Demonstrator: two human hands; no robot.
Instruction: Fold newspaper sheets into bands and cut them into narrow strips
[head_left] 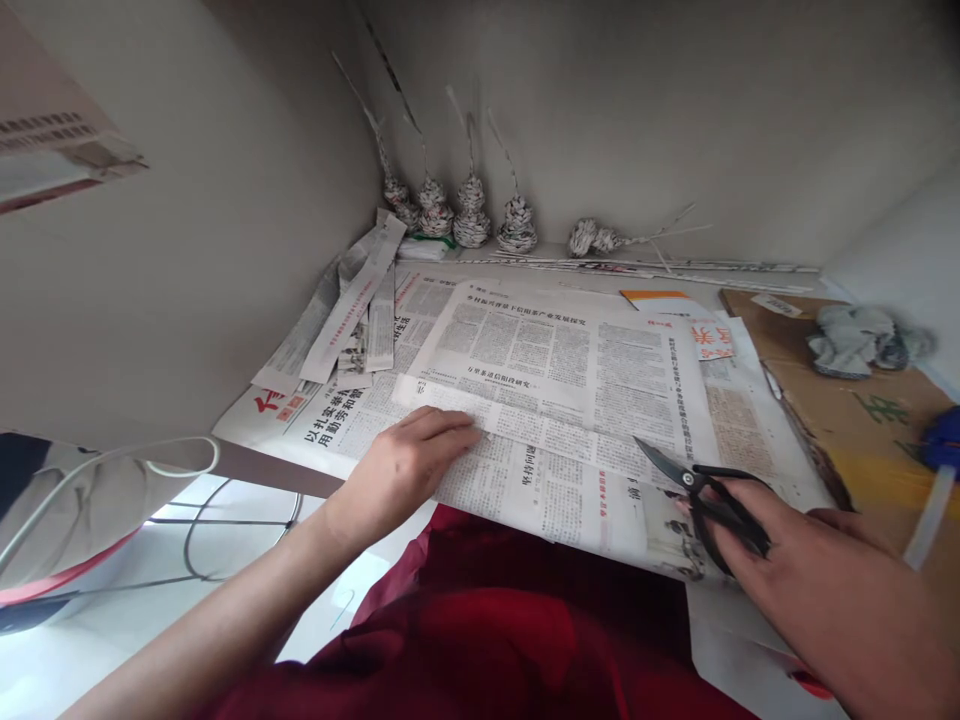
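Observation:
Black-handled scissors (pixel 690 480) are in my right hand (pixel 817 570), which is closed around their loops. Their blades look closed and point to the left, over the newspaper's lower right part. My left hand (pixel 420 455) rests at the near left of a printed newspaper sheet (pixel 540 350), its fingers bent and close together on a long narrow newspaper strip (pixel 525 425) along the sheet's near side. The left thumb is hidden. More newspaper layers lie under the sheet and cover the table.
Cut newspaper strips (pixel 352 310) lie at the left. Several woven paper gourd shapes (pixel 471 212) stand along the back wall, and another (pixel 592 237) lies by thin paper rods (pixel 675 267). At right are cardboard (pixel 870 420), crumpled paper (pixel 862 340) and a blue-headed object (pixel 941 440).

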